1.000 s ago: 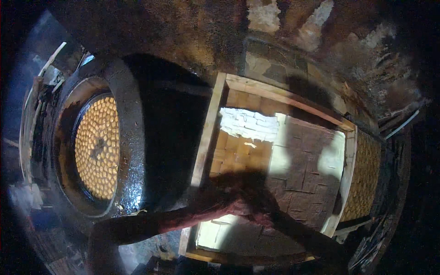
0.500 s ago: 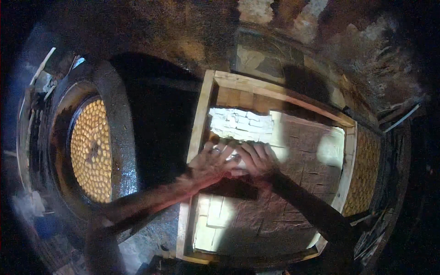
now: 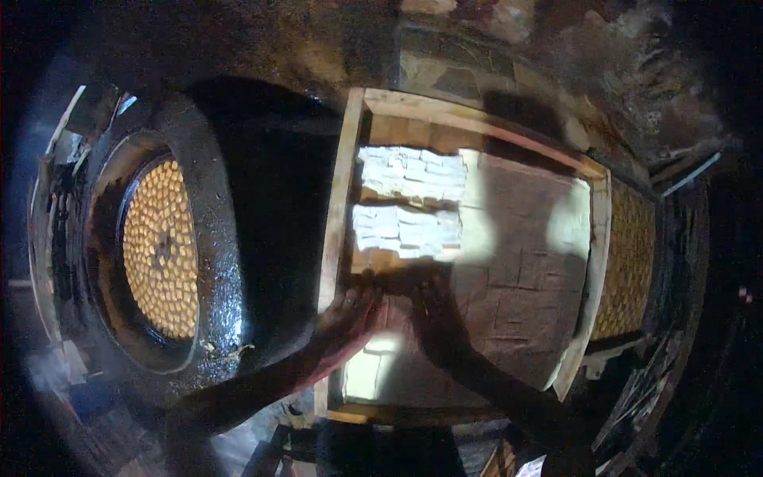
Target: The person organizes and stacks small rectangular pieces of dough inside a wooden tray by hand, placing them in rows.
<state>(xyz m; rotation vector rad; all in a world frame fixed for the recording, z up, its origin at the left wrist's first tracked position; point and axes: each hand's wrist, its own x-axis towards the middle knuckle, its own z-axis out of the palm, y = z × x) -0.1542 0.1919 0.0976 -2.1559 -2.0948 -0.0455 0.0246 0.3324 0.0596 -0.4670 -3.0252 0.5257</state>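
Observation:
A wide wooden tray (image 3: pixel 604 238) holds a pale slab (image 3: pixel 524 294) scored with cut lines. At its far left, two separate strips of white cut pieces lie one behind the other: a far strip (image 3: pixel 413 173) and a nearer strip (image 3: pixel 407 230). My left hand (image 3: pixel 354 308) rests in shadow near the tray's left side, fingers stretched forward. Beside it, my right hand (image 3: pixel 435 318) also reaches forward, its fingers extended over the slab's near left part. Both hands look open, apart from each other. Shadow hides exactly what the fingertips touch.
On the left, a round pan (image 3: pixel 135 334) set in a dark rim contains many small golden pieces. Beyond the tray's right side lies another bed of golden pieces (image 3: pixel 628 270). A stained wall (image 3: pixel 318 48) rises at the back.
The hands have drawn back toward me and parted. A second white strip now lies just in front of the far one, where the hands were pressed together before.

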